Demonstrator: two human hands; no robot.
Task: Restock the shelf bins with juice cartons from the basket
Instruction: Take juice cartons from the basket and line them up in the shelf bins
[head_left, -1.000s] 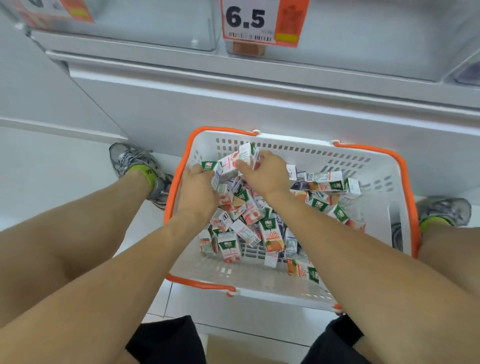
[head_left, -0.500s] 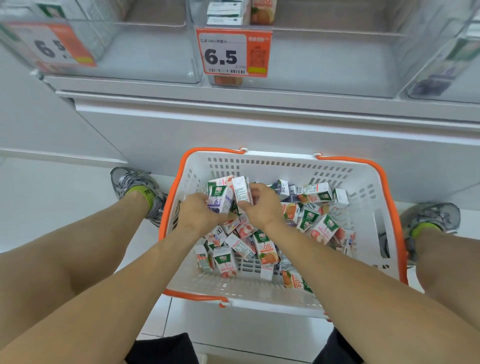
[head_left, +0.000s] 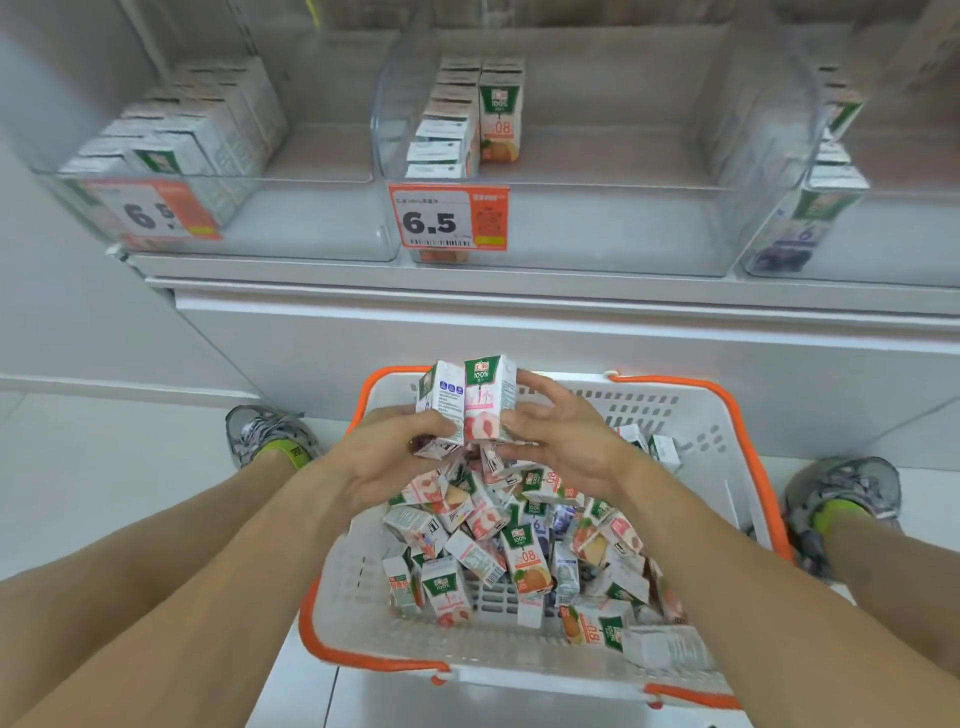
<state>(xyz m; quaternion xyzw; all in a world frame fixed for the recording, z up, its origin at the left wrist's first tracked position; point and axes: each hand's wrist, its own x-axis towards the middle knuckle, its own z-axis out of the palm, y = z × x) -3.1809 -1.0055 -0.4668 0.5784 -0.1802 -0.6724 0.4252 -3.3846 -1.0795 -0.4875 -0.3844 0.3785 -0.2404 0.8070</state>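
Note:
A white basket (head_left: 727, 467) with an orange rim stands on the floor between my feet and holds several small juice cartons (head_left: 519, 545) in a loose pile. Above the pile my left hand (head_left: 395, 457) grips a white and purple carton (head_left: 441, 400), held upright. Beside it stands a pink peach carton (head_left: 485, 400), pressed between my right hand (head_left: 566, 441) and the other carton. Three clear shelf bins sit higher up: the left bin (head_left: 311, 218), the middle bin (head_left: 597, 223) and the right bin (head_left: 779, 244), each partly filled with cartons.
Orange price tags reading 6.5 hang on the left bin (head_left: 150, 213) and the middle bin (head_left: 447, 218). A white shelf ledge (head_left: 519, 291) juts out above the basket. My grey shoes (head_left: 265, 431) (head_left: 841, 493) flank the basket on the white tiled floor.
Both hands have risen out of the pile with two cartons held together. My view has tilted up, so the shelf bins now show fully.

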